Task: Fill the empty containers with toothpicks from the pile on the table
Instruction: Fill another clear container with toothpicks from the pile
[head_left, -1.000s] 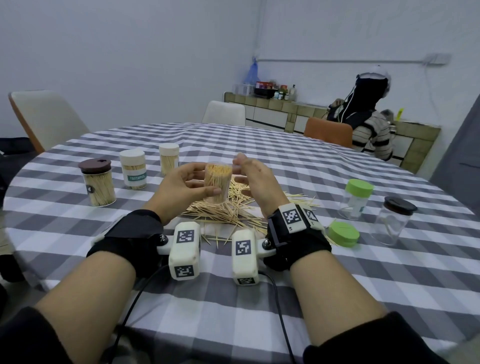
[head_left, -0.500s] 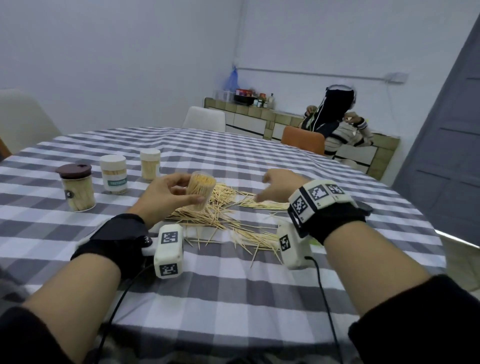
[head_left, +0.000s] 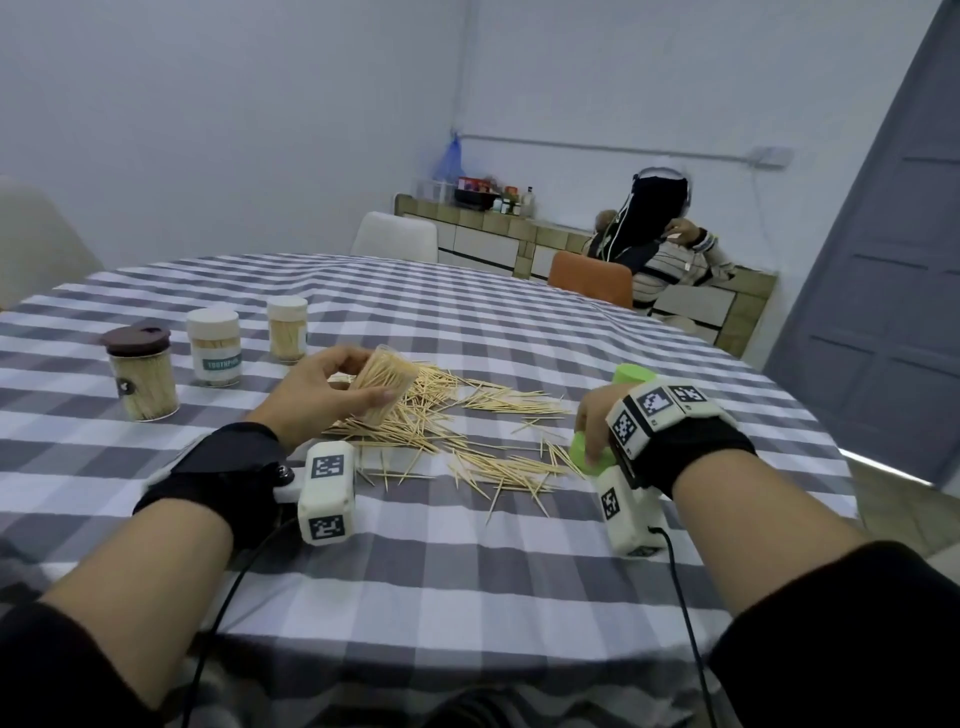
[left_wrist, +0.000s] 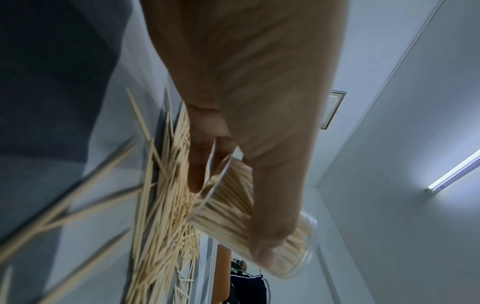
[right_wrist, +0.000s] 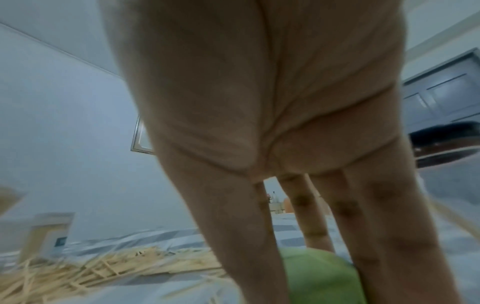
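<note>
Brown plastic caps the leftmost jar (head_left: 139, 371), which stands full of toothpicks at the left edge of the head view; to its right a white-lidded container (head_left: 214, 347) with a teal label, then a smaller white-lidded one (head_left: 287, 329), both packed with sticks, the three set in a row on the checked tablecloth (head_left: 467, 561); in the centre-left of that view the left hand (head_left: 317, 397) wraps its thumb and curled fingers round a clear lidless container (head_left: 385, 382), crammed with toothpicks and tilted with its mouth toward the upper right, held just above the near-left edge of the loose pile (head_left: 447, 421); in the left wrist view the same clear container (left_wrist: 249, 207) shows between thumb and fingers, the pile (left_wrist: 166, 216) spread below it on the left of the frame; the pile fans across the middle of the cloth, thinner toward the lower right; at the right of the head view the right hand (head_left: 597, 421) reaches down with fingers extended onto a green lid (head_left: 589, 460) lying on the cloth at the pile's right end; in the right wrist view its thumb and fingers straddle that green lid (right_wrist: 319, 275), tips at its edges, whether they pinch it I cannot tell; just behind the hand a second green-capped container (head_left: 631, 373) peeks out; in the upper right a seated person (head_left: 660, 249) by a tiled counter.
</note>
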